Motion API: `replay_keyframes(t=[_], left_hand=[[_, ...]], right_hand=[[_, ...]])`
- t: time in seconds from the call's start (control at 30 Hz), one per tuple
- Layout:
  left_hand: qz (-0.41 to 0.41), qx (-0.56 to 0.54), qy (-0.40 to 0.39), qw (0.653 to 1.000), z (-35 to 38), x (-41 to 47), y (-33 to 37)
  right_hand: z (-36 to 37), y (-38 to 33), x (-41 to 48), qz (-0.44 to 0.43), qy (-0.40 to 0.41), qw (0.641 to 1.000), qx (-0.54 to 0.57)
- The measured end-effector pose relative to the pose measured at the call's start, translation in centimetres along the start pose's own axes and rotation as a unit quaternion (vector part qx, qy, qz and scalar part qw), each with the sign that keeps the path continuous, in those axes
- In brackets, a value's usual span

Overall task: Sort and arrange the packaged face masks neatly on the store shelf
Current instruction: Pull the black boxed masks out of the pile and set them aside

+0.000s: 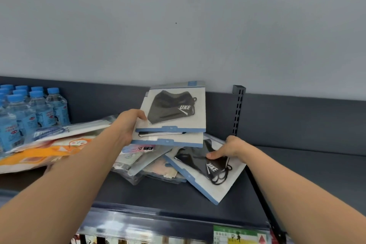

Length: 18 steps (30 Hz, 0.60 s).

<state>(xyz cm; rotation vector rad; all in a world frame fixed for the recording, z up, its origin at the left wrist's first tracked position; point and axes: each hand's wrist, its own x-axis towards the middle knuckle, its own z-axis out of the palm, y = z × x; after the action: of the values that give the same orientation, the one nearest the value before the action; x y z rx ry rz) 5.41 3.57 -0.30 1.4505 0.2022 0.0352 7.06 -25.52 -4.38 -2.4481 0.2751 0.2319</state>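
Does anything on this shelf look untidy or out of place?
Yes. Below the held packs in the left hand, a pile of mask packs lies jumbled at crossed angles. The black mask pack gripped by the right hand lies askew to the shelf edge.

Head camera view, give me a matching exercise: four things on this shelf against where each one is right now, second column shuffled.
1 water bottles
2 two stacked black mask packs
3 single black mask pack
4 orange package

A lifted in the left hand
B standing at the far left of the shelf
C lying in front of the bottles
D on the shelf, held by the right hand

Pairs: 1-B, 2-A, 3-D, 4-C
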Motion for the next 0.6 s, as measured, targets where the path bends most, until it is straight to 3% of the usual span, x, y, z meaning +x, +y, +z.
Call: replay_keyframes(t=[0.1,0.23,0.33,0.4,0.5,0.53,0.6], left_hand=[[-0.006,0.023,-0.042,0.999,0.5,0.0,-0.4],[0.01,0.009,-0.096,0.995,1.8,0.0,-0.8],[0.021,-0.008,-0.115,0.993,2.0,0.0,-0.7],[0.035,-0.001,-0.111,0.993,2.0,0.0,-0.5],[0.062,-0.02,-0.067,0.996,1.8,0.2,-0.1],[0.065,-0.041,-0.052,0.996,1.6,0.3,0.0],[0.058,-0.09,-0.025,0.994,1.1,0.5,-0.1]], right_hand=[[-0.7,-1.1,-0.4,-0.096,0.05,0.993,0.054],[-1.9,-3.9,-2.5,-0.291,0.074,0.939,0.166],[-2.7,-5.2,-3.3,-0.334,0.067,0.92,0.193],[-2.8,-5.6,-3.2,-0.328,0.083,0.916,0.216],[-2.8,-5.2,-2.2,-0.246,0.175,0.907,0.292],[-2.7,-4.5,-1.7,-0.208,0.205,0.917,0.273],[-2.4,-2.6,-0.8,-0.11,0.186,0.955,0.203]])
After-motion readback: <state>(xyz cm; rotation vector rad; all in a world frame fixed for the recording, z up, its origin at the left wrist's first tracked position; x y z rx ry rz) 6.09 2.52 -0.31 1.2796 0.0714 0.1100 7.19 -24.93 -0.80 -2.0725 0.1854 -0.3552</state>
